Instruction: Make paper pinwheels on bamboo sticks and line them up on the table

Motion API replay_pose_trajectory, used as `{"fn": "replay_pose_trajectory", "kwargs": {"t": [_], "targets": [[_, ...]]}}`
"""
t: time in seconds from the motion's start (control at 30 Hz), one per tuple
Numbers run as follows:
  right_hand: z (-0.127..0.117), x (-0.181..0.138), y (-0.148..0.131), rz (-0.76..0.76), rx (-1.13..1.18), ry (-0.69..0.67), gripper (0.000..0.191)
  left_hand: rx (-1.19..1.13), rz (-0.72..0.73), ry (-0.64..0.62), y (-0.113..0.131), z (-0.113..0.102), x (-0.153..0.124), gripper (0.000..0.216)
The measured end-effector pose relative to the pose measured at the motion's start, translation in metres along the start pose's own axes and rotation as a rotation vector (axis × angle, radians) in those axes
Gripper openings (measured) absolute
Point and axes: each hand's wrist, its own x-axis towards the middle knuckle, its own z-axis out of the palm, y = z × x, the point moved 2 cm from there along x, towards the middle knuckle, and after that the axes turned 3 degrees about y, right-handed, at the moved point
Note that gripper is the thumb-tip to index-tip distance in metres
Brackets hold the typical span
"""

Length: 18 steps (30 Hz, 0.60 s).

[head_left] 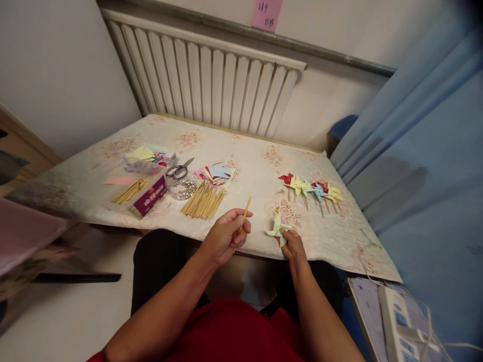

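Note:
My left hand (228, 232) is closed around a thin wooden stick (247, 207), which points up and slightly to the right past the fingers. In my right hand (293, 245) a pale green paper pinwheel (278, 227) is pinched at the table's front edge. The stick and the pinwheel are apart. A pile of similar wooden sticks (203, 201) lies to the left of my left hand. Behind it are folded coloured paper pieces (217, 174). Finished-looking pinwheels on sticks (305, 188), red, yellow and blue, lie in a row at the right.
Scissors (180, 170) rest on a round tub of small silvery pieces (183, 188). Beside it stands a purple-fronted box (151, 197) with more sticks. A radiator (211, 80) runs behind the table; a blue curtain (422, 125) hangs right. A power strip (398, 322) lies at lower right.

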Motion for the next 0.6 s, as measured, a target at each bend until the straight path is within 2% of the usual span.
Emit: {"fn": "replay_pose_trajectory", "kwargs": {"t": [0.6], "targets": [[-0.0031, 0.0039, 0.0014, 0.013, -0.003, -0.012, 0.044, -0.009, -0.043, -0.048, 0.0012, 0.0021, 0.0001, 0.019]]}}
